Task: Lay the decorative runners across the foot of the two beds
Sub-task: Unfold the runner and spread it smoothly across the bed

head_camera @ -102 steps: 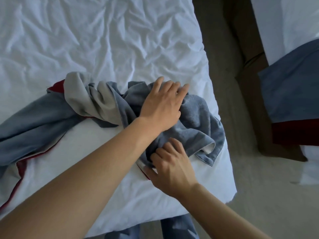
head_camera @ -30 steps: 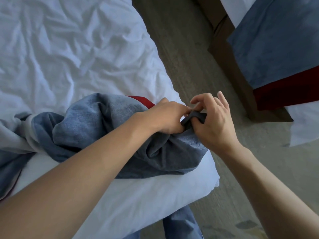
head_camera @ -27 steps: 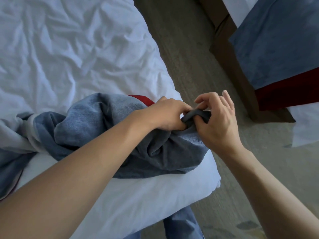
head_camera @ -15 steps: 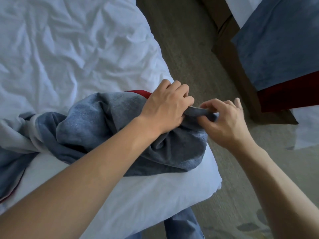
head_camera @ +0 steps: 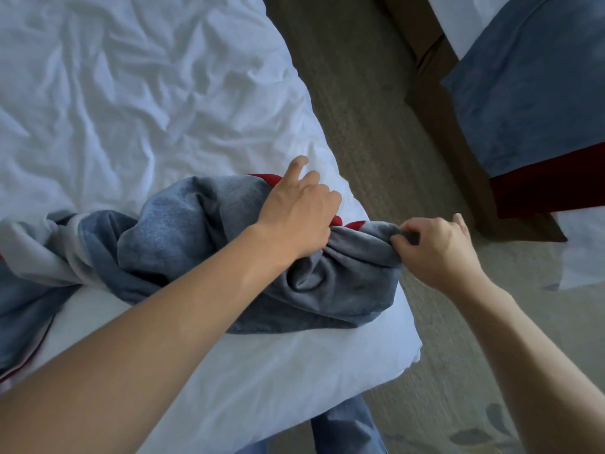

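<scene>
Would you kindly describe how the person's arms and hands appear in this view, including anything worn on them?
Both forearms are bare up to the frame edge, with no sleeves visible. The left hand and right hand wear no gloves, and no rings, watch or bracelet show on the visible sides. Fingernails look short and unpainted.

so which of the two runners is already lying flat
The runner on the far bed at upper right, spread smooth. The near runner is bunched on the white bed, gripped by the left hand and right hand.
</scene>
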